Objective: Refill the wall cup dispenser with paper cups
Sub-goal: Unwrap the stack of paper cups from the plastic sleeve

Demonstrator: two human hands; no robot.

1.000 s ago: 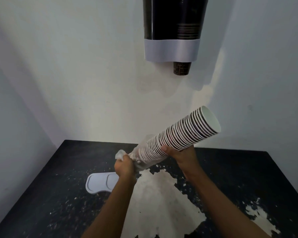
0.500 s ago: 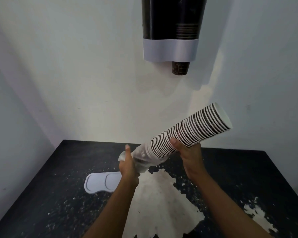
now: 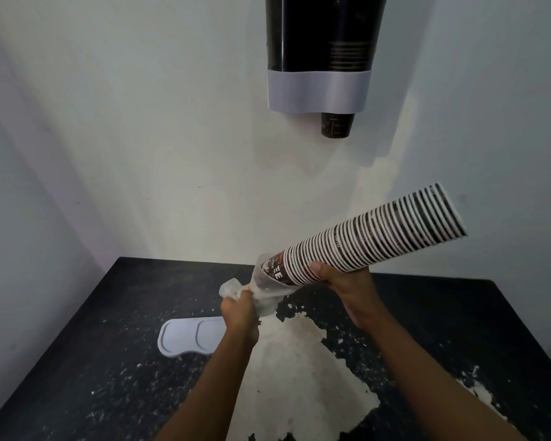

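A long stack of dark paper cups (image 3: 376,238) with white rims slants up to the right above the table. My right hand (image 3: 341,283) grips it from below near its lower end. My left hand (image 3: 240,310) clutches the crumpled clear plastic sleeve (image 3: 263,294), which covers only the bottom cup or so. High on the wall hangs the dispenser (image 3: 322,52), a dark tube with a grey collar. One dark cup (image 3: 337,125) pokes out under it.
A black table (image 3: 86,361) with worn white patches lies below, set into a corner of pale walls. A grey oval lid (image 3: 190,335) rests on it, left of my left forearm.
The stack has slid up and to the right, almost out of the plastic sleeve, and its open end has turned away from me. My left hand has pulled the sleeve down.
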